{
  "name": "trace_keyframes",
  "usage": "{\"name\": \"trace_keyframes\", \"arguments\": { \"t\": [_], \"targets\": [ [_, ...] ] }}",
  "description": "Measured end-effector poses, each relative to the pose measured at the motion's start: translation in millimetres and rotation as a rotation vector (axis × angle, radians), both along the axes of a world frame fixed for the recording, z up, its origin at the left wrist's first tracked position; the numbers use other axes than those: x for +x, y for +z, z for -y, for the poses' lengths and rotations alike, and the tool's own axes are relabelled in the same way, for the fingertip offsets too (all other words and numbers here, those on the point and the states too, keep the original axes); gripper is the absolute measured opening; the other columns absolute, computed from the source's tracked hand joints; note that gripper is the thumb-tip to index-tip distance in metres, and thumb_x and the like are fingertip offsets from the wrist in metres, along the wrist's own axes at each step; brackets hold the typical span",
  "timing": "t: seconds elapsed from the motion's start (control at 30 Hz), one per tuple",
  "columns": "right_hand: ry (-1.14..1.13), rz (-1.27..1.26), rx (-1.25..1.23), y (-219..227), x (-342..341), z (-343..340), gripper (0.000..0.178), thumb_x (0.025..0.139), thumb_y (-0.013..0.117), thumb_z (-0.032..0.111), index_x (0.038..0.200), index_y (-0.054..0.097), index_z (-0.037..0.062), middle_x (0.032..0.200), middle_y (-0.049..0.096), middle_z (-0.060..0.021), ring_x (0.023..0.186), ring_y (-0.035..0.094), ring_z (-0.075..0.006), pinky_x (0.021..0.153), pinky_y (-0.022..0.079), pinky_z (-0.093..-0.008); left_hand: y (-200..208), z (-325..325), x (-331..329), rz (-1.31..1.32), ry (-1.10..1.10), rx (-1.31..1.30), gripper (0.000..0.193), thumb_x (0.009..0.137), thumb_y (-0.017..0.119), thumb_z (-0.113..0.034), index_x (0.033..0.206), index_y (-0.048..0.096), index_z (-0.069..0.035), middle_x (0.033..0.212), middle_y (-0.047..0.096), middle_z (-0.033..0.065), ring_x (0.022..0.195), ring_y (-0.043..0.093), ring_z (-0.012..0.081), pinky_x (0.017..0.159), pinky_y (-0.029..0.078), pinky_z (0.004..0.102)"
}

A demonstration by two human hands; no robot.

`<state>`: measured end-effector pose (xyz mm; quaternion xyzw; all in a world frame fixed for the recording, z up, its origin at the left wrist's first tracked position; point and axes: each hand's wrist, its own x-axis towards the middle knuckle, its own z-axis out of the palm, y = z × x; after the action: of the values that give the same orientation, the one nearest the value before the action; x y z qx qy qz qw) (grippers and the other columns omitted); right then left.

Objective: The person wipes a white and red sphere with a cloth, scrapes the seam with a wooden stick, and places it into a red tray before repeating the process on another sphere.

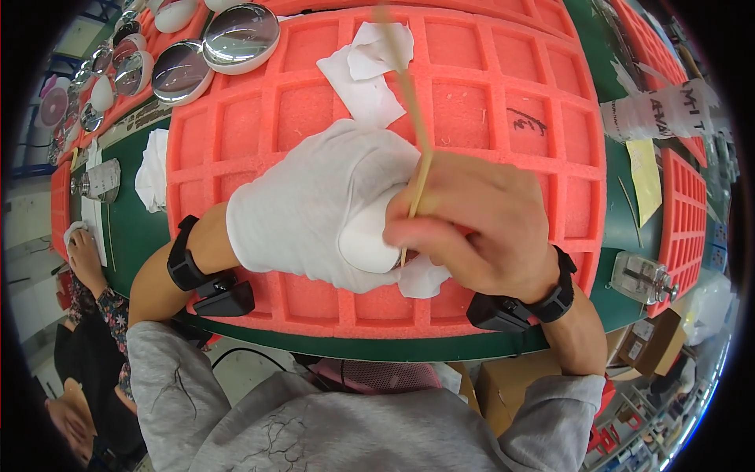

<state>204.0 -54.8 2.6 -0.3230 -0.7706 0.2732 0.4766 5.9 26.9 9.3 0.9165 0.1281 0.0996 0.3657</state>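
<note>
My left hand, in a white cloth glove, is wrapped round a smooth white rounded piece. It resembles the white sides of the glass lenses at the upper left, but most of it is hidden by my hands. My bare right hand pinches a thin wooden stick between thumb and fingers. The stick's upper part is smeared by motion; its lower tip reaches down beside the white piece. Below my right fingers a bit of white wipe shows. Both hands are above a red foam tray.
Large domed glass lenses rest at the upper left. Crumpled white wipes lie on the tray. Glass bottles with metal tops stand at right and left on the green table. A co-worker's hand is at far left.
</note>
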Motion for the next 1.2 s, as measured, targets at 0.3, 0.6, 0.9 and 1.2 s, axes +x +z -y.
{"name": "trace_keyframes", "arguments": {
  "t": [0.3, 0.6, 0.9, 1.2],
  "targets": [
    [-0.103, -0.278, -0.446, 14.2, -2.5, 11.7, 0.002, 0.099, 0.055, -0.003, 0.1, 0.056, -0.004, 0.076, 0.065, -0.0106, 0.053, 0.06, -0.0102, 0.049, 0.047, -0.0228, -3.6, 0.3, 0.8, -0.013, 0.031, -0.172, 0.051, 0.063, 0.088, -0.032, 0.101, 0.063, -0.011, 0.108, 0.065, 0.0085, 0.1, 0.061, 0.0323, 0.087, 0.048, 0.0413],
    [0.012, -0.206, -0.212, 4.3, 0.8, 7.1, 0.004, 0.095, 0.06, -0.005, 0.094, 0.056, -0.0039, 0.07, 0.062, -0.0091, 0.051, 0.056, -0.0122, 0.051, 0.045, -0.0264, 4.9, 3.8, 0.5, 0.012, 0.042, -0.088, 0.055, 0.06, 0.09, -0.033, 0.102, 0.063, -0.011, 0.11, 0.063, 0.0097, 0.103, 0.058, 0.0331, 0.092, 0.045, 0.0427],
    [0.087, -0.163, -0.204, -0.7, 0.1, 3.0, 0.007, 0.094, 0.064, 0.0, 0.09, 0.058, -0.0009, 0.071, 0.063, -0.0084, 0.054, 0.054, -0.0144, 0.054, 0.043, -0.0301, 1.5, 2.5, 2.1, 0.038, 0.048, -0.017, 0.044, 0.064, 0.082, -0.029, 0.099, 0.065, -0.008, 0.094, 0.066, 0.0113, 0.089, 0.063, 0.0355, 0.075, 0.049, 0.0438],
    [0.049, -0.29, -0.465, 7.8, -0.3, 10.4, 0.006, 0.098, 0.059, 0.002, 0.093, 0.058, -0.0006, 0.072, 0.061, -0.0071, 0.051, 0.052, -0.0105, 0.052, 0.042, -0.0261, -2.0, 0.6, 1.9, 0.029, 0.012, -0.053, 0.05, 0.064, 0.084, -0.032, 0.103, 0.064, -0.008, 0.099, 0.066, 0.0118, 0.094, 0.063, 0.0352, 0.083, 0.048, 0.0432]
  ]
}}
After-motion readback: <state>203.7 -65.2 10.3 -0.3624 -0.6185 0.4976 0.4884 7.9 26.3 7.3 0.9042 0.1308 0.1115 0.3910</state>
